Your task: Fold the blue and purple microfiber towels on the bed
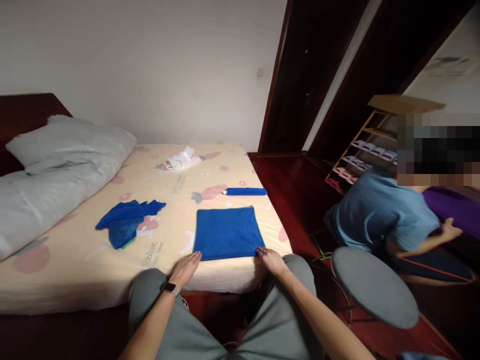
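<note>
A blue cloth (228, 232) with thin green edging lies spread in a near-square on the bed, close to its front edge. At the cloth's near left corner, the fingers of my left hand (186, 268) are closed on the fabric. My right hand (272, 260) pinches the near right corner in the same way; both thumbs are mostly hidden. Just beyond the cloth is a narrow folded blue strip of cloth (245, 191) with a white tag at its left end. Farther left, a crumpled blue cloth (129, 220) lies in a loose heap.
The bed (75, 280) has a patterned yellow sheet. A crumpled white plastic bag (183, 159) sits toward the wall, and a grey quilt (67, 170) is bunched at left. On the right are a round grey stool (375, 287), a person in a blue shirt (386, 212) and a shoe rack (360, 130).
</note>
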A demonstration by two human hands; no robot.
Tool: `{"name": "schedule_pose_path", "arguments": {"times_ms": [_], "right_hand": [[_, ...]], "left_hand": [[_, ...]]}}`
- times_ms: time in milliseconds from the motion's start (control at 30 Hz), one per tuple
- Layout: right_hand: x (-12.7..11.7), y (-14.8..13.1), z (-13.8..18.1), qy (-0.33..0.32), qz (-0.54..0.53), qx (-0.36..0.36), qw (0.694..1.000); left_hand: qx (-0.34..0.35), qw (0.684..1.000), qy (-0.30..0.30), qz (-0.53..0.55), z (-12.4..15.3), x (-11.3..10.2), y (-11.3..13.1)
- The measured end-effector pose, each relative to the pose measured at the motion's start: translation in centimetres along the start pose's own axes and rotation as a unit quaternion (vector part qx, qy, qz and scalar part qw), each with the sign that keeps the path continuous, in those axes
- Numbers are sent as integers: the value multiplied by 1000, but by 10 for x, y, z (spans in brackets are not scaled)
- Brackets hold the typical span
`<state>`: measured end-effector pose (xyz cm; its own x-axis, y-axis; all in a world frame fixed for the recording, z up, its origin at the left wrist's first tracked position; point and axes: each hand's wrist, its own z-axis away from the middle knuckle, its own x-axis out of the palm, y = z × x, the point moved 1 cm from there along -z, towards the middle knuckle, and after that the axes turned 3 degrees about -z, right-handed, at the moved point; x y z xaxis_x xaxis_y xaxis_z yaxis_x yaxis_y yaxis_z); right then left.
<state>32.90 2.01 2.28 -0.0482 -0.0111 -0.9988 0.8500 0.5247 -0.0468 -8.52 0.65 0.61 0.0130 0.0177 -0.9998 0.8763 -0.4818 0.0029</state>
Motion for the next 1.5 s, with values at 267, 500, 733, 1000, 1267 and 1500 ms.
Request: {"name": "schedule_pose_path", "arguments": {"times_ms": [267,500,733,1000,1267,1500], "right_hand": [[-6,-7,8,-21,11,-8,1000],[-17,-4,6,-23,-63,40,997],[-19,8,3,0,-188,134,973],[1,32,-9,53,-340,207,916],[15,42,-22,70,-337,244,907],[11,39,-26,53,-257,291,920]], "left_hand": [[-6,1000,-9,-11,11,-1,5],[-55,995,18,76,8,-14,7],[-147,959,69,232,4,-19,-3],[-197,944,88,250,-9,-10,-13],[-230,936,101,246,-17,2,-17],[-254,937,119,208,-23,7,-15]]}}
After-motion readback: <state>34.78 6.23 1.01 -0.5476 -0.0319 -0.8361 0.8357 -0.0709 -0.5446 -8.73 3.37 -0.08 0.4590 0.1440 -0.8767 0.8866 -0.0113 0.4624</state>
